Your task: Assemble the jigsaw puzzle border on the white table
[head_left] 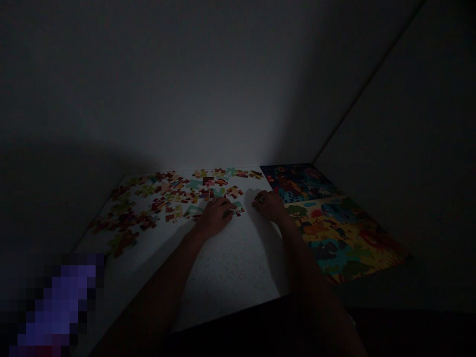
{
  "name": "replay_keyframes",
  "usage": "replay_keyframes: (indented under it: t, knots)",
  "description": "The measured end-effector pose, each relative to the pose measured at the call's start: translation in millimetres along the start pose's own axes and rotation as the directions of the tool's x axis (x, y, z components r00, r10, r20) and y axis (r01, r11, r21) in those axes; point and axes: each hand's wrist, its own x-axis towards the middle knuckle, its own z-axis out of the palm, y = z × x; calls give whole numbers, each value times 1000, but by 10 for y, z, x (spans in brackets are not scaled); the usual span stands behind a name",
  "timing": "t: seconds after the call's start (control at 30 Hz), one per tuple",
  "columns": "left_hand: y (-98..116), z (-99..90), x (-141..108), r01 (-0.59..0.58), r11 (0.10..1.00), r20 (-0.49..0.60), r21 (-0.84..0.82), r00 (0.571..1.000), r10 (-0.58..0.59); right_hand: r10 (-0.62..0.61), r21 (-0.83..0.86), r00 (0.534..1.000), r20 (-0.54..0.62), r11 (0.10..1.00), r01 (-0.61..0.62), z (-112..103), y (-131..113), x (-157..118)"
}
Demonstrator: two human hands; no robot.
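- Nearest, well short of the fingertips, are two bare forearms and the pale table (230, 277) they reach across. At the lower left sits a violet patch (55, 307), too coarse to make out.
- Outward of the right fingers, and partly nearer than them, lies a bright animal picture (345, 238), face up. That side position probably lets it be seen without the arms covering much of it.
- The left hand (216, 216) is palm down, its fingers bent and nearly together, the tips at a small pale-green piece (239, 210) on the table. The low, flat reach looks suited to steadying or sliding it. Whether thumb and finger pinch anything, I can't tell in this gloom.
- The right hand (271, 207), across a short gap, has its thumb and fingers drawn in around a small greenish thing (260, 199), seemingly another piece. A fingertip grip like that would make turning it easy.
- Left of the left fingers spread loose puzzle pieces (128, 218), some seeming to overlap, apparently set aside within reach.
- Just beyond the right fingers is a darker picture (301, 181), meeting the animal one along its edge.
- Past both hands, more pieces (241, 173) lie near the far edge, before a dim wall (223, 99).
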Motion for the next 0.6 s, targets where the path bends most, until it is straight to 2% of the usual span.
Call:
replay_keyframes:
  t: [0.33, 0.6]
  knots:
    - [-16, 13, 10, -31, 999, 5, 13, 1000, 31, 60, -29, 998, -13, 998, -60, 80, -77, -651]
    - [4, -3, 4, -24, 1000, 7, -7, 1000, 24, 136, 23, 989, 54, 990, -137, 46, -295, -956]
